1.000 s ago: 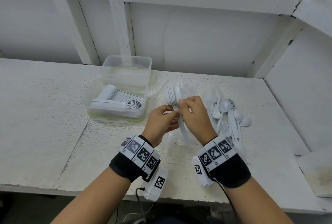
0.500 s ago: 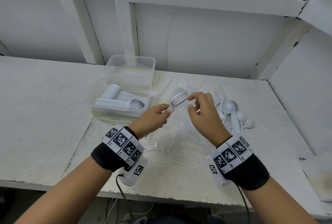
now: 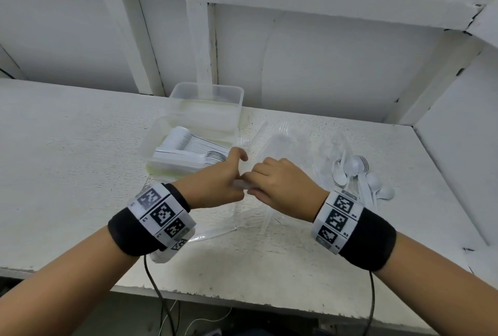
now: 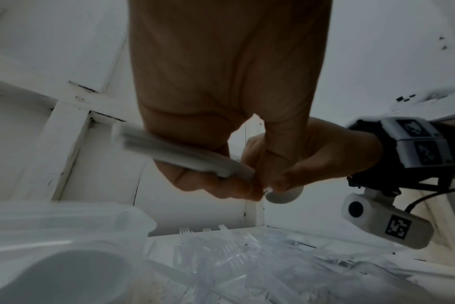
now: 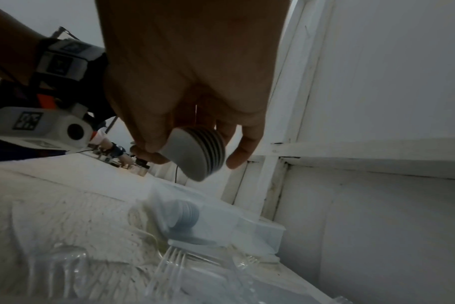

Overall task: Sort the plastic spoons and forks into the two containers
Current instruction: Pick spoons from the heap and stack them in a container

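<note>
While both hands meet above the white table [image 3: 67,147] in the head view, the left hand [image 3: 215,184] and right hand [image 3: 283,187] close their curled fingers on a small white bundle of cutlery [image 3: 242,184] between them; just beyond, the near container [image 3: 151,144] holds stacked white spoons, a second clear container [image 3: 207,93] stands behind it, and loose white spoons [image 3: 353,171] lie to the right, with clear forks [image 3: 285,136] scattered between. From the left wrist, the left hand [image 4: 221,102] grips the blurred bundle of handles [image 4: 174,152], the right hand [image 4: 312,160] pinching its other end. From the right wrist, the right hand's [image 5: 190,82] fingers clamp a nested stack of spoon bowls [image 5: 195,152] above the containers.
</note>
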